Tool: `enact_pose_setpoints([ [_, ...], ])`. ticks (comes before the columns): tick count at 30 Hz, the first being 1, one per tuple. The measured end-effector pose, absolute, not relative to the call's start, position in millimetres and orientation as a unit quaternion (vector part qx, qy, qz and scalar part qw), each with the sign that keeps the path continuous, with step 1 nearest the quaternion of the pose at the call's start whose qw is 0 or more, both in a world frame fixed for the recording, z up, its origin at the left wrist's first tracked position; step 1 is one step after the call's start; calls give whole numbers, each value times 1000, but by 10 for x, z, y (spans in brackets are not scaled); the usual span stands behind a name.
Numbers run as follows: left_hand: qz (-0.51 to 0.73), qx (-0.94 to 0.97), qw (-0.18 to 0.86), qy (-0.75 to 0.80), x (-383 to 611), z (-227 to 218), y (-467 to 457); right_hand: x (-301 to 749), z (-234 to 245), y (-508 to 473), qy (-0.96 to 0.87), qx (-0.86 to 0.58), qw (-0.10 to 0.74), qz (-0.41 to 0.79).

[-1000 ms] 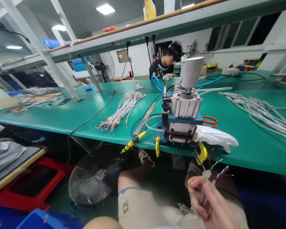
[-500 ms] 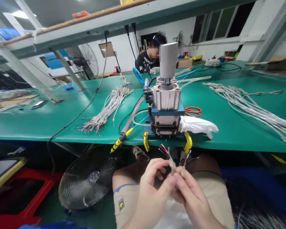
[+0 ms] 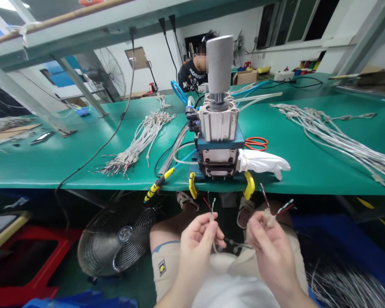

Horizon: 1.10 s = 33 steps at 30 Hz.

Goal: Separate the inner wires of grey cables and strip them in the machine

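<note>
My left hand (image 3: 197, 239) pinches one thin cable end (image 3: 211, 209) whose red and green wires stick up. My right hand (image 3: 269, 246) is closed on a second cable end (image 3: 271, 216) with red, green and white wires fanning out. Both hands sit above my lap, just below the edge of the green table (image 3: 308, 171). Straight ahead on that edge stands a pneumatic press machine (image 3: 218, 128) with a grey cylinder on top and two yellow handles below it.
A white glove (image 3: 263, 162) and orange scissors (image 3: 256, 143) lie right of the machine. Bundles of white cables (image 3: 137, 143) lie left, more cables (image 3: 336, 137) at the right. A floor fan (image 3: 117, 239) stands under the table. Another person (image 3: 195, 70) sits behind it.
My head has turned toward the machine. My left hand came up and met the right, then the two hands drew apart, each with one cable end.
</note>
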State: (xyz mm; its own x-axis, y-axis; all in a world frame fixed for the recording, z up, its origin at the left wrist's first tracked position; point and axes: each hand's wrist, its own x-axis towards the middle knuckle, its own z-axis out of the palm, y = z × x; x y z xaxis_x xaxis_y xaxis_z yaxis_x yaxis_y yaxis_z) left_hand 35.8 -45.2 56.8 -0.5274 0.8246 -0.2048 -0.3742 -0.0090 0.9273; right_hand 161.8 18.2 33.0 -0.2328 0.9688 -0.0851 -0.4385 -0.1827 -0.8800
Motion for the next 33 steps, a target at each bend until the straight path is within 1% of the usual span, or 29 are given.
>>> enact_pose_setpoints([
  [4,658,198,447,572,460,496,-490,1645,402,197,-405,-348,479,697],
  [7,654,211,455,566,493,464,-499,1648,418,213,-440,-351,467,682],
  [9,650,250,449,560,484,461,-502,1641,421,216,-468,-346,448,679],
  [12,621,345,406,575,450,481,-519,1618,417,195,-487,-320,410,702],
  [16,593,413,369,585,427,481,-557,1575,406,141,-444,-296,391,750],
  [19,592,415,371,583,418,452,-573,1553,409,124,-393,-269,345,809],
  [21,593,413,371,584,403,446,-573,1549,411,128,-389,-262,324,822],
  [23,598,423,360,577,381,458,-566,1554,406,132,-402,-266,320,816],
  [29,621,454,277,575,314,515,-579,1577,392,99,-406,-291,302,812],
  [31,634,451,240,581,266,530,-605,1588,404,91,-414,-296,298,807],
  [33,628,489,197,572,185,554,-632,1605,424,96,-429,-294,291,803],
])
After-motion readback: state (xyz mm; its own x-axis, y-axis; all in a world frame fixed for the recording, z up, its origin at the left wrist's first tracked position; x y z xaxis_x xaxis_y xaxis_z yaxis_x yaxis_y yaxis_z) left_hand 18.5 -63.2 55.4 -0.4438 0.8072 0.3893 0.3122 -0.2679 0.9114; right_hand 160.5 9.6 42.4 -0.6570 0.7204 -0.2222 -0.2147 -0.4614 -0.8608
